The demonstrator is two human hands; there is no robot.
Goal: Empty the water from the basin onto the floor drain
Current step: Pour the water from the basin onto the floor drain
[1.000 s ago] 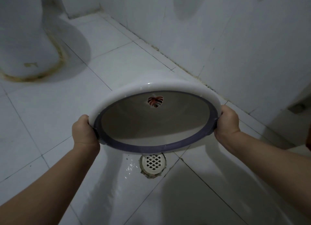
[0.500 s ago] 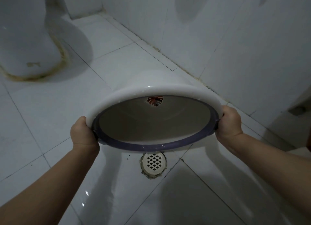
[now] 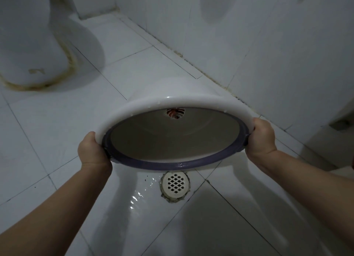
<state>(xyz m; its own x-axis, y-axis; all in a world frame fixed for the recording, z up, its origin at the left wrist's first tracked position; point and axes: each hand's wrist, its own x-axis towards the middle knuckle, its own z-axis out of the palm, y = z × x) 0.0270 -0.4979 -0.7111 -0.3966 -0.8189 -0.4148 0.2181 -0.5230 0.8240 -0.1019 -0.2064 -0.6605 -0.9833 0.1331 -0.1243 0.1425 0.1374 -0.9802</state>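
While the basin [image 3: 172,104] hangs tipped on its side above the floor drain [image 3: 175,184], I see my left hand [image 3: 93,152] clamped on its left rim and my right hand [image 3: 261,137] gripping the right rim; wet floor tiles [image 3: 134,202] glisten beside the drain, toilet base [image 3: 32,50] far left

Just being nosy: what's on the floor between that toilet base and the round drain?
In the head view, only bare white floor tile lies between the toilet base and the drain; the tilted basin hides the stretch nearest the drain.
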